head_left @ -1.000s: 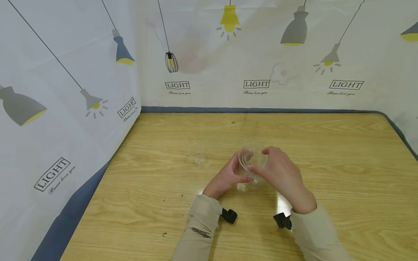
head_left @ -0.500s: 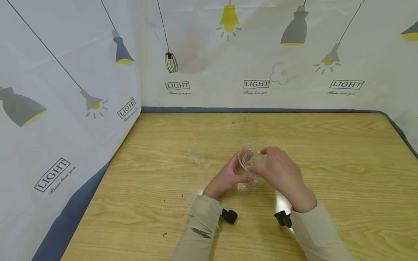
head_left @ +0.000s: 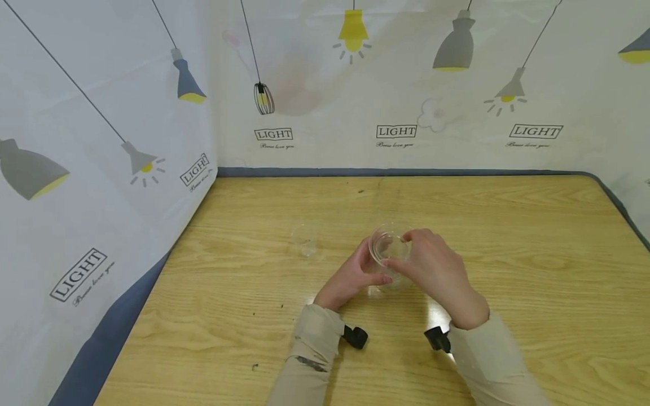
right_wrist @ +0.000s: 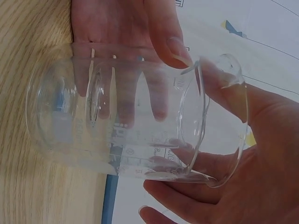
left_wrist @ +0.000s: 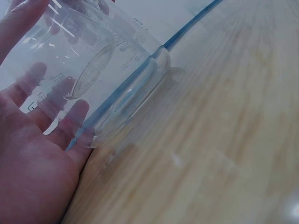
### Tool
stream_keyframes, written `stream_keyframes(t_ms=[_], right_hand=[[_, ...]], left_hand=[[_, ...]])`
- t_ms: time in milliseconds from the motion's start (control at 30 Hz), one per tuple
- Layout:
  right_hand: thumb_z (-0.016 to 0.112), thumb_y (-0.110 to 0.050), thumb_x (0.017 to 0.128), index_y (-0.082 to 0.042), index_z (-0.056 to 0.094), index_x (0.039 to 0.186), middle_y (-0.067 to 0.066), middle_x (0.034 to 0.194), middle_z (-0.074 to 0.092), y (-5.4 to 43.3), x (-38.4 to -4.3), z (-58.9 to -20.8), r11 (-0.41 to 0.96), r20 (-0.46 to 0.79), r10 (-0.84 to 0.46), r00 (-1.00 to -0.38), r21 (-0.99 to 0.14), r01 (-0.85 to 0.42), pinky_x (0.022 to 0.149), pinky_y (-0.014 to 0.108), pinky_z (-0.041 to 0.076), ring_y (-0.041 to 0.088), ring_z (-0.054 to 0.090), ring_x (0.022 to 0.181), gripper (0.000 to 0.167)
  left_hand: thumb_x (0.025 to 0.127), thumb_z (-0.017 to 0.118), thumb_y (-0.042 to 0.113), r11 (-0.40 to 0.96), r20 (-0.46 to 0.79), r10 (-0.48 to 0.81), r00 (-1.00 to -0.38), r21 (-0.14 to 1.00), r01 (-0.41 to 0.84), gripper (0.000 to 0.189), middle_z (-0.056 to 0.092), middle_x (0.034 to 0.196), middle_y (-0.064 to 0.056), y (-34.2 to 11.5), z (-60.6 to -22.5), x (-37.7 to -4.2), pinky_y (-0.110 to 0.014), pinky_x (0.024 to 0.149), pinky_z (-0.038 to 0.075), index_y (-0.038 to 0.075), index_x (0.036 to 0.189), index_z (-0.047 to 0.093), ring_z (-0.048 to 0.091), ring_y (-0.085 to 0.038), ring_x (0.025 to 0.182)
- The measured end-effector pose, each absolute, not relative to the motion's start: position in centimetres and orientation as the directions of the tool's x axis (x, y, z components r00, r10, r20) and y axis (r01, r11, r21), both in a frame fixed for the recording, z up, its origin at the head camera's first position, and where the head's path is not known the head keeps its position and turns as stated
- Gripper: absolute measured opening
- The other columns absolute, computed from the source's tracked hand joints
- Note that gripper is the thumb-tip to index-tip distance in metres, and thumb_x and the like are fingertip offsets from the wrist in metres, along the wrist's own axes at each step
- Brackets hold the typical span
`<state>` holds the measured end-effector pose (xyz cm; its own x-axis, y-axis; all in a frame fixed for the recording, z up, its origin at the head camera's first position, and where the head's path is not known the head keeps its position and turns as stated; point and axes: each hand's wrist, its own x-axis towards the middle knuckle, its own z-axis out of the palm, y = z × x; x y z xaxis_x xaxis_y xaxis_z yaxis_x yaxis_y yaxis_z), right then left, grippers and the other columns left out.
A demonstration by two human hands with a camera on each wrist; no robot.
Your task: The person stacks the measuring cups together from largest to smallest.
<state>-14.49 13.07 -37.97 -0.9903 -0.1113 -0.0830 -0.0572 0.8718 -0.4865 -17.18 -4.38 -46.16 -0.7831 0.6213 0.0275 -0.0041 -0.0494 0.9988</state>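
Observation:
Two clear glass beakers are nested, one inside the other. The larger beaker (right_wrist: 70, 156) stands upright on the table, its printed scale visible in both wrist views. My left hand (head_left: 347, 276) grips it, fingers round the far side and thumb near the rim. Inside it sits the smaller beaker (left_wrist: 93, 72), whose base is above the larger one's bottom and whose rim sticks out at the top. My right hand (head_left: 439, 273) holds that smaller beaker near its rim, between thumb and fingers. Left of both hands, another small clear beaker (head_left: 306, 241) stands by itself.
A wood-grain table (head_left: 533, 270) carries everything. White cloth (head_left: 325, 84) printed with lamps rises behind it and along the sides, with a blue band at the bottom. Black wrist mounts (head_left: 355, 337) hang by the sleeves. Glare and transparency blur the glass edges.
Both hands keep their hold on the nested beakers with no clear movement. The head view has shifted very slightly.

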Motion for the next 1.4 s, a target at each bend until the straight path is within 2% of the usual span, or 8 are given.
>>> stream_keyframes(t_ms=[300, 533, 833, 967, 1100, 1400], right_hand=[[0.064, -0.062, 0.067, -0.003, 0.058, 0.109, 0.015, 0.112, 0.054, 13.24, -14.37, -37.88, 0.88, -0.07, -0.112, -0.991, -0.47, -0.067, 0.051, 0.032, 0.044, 0.023, 0.053, 0.081, 0.072], [0.064, -0.062, 0.067, -0.004, 0.059, 0.108, 0.014, 0.111, 0.055, 13.31, -14.27, -38.2, 0.884, -0.098, -0.113, -0.989, -0.465, -0.055, 0.05, 0.031, 0.043, 0.023, 0.053, 0.082, 0.071], [0.062, -0.064, 0.068, -0.003, 0.06, 0.108, 0.015, 0.111, 0.055, 13.25, -14.29, -38.19, 0.899, -0.073, -0.12, -0.99, -0.431, -0.077, 0.057, 0.038, 0.047, 0.028, 0.053, 0.091, 0.073], [0.064, -0.06, 0.069, -0.004, 0.06, 0.108, 0.015, 0.112, 0.054, 13.16, -14.3, -38.1, 0.905, -0.068, -0.112, -0.991, -0.418, -0.074, 0.058, 0.039, 0.047, 0.029, 0.053, 0.092, 0.068], [0.062, -0.063, 0.068, -0.005, 0.061, 0.107, 0.015, 0.113, 0.054, 13.12, -14.21, -37.98, 0.911, -0.057, -0.109, -0.992, -0.405, -0.076, 0.059, 0.04, 0.048, 0.03, 0.053, 0.094, 0.071], [0.061, -0.063, 0.069, -0.004, 0.062, 0.105, 0.014, 0.112, 0.055, 13.09, -14.11, -37.89, 0.919, -0.027, -0.123, -0.992, -0.382, -0.103, 0.062, 0.042, 0.048, 0.03, 0.053, 0.094, 0.069]], left_hand=[[0.079, 0.068, 0.011, -0.049, 0.024, 0.619, -0.785, 0.999, -0.008, 0.083, 0.027, 0.142, 0.01, -4.26, -46.22, -17.15, -0.033, 0.104, 0.021, 0.035, 0.141, 0.017, 0.02, -0.007, 0.131], [0.079, 0.068, 0.013, -0.06, 0.013, 0.624, -0.781, 0.998, -0.031, 0.083, 0.027, 0.143, 0.009, -4.24, -46.57, -16.87, -0.038, 0.105, 0.019, 0.036, 0.14, 0.017, 0.019, -0.008, 0.131], [0.079, 0.068, 0.01, -0.054, 0.005, 0.614, -0.789, 0.998, -0.036, 0.083, 0.025, 0.144, 0.007, -4.25, -46.47, -16.81, -0.042, 0.105, 0.017, 0.039, 0.139, 0.017, 0.018, -0.01, 0.132], [0.08, 0.067, 0.008, -0.057, 0.009, 0.616, -0.788, 0.998, -0.033, 0.083, 0.024, 0.145, 0.006, -4.2, -46.29, -16.9, -0.041, 0.105, 0.017, 0.039, 0.139, 0.017, 0.018, -0.009, 0.132], [0.08, 0.067, 0.009, -0.059, 0.01, 0.616, -0.788, 0.998, -0.033, 0.084, 0.024, 0.144, 0.006, -4.23, -46.25, -16.99, -0.042, 0.105, 0.018, 0.039, 0.139, 0.017, 0.019, -0.01, 0.132], [0.08, 0.067, 0.011, -0.052, 0.008, 0.617, -0.787, 0.998, -0.031, 0.084, 0.021, 0.144, 0.012, -4.31, -46.24, -17.07, -0.041, 0.105, 0.016, 0.04, 0.139, 0.015, 0.018, -0.003, 0.13]])
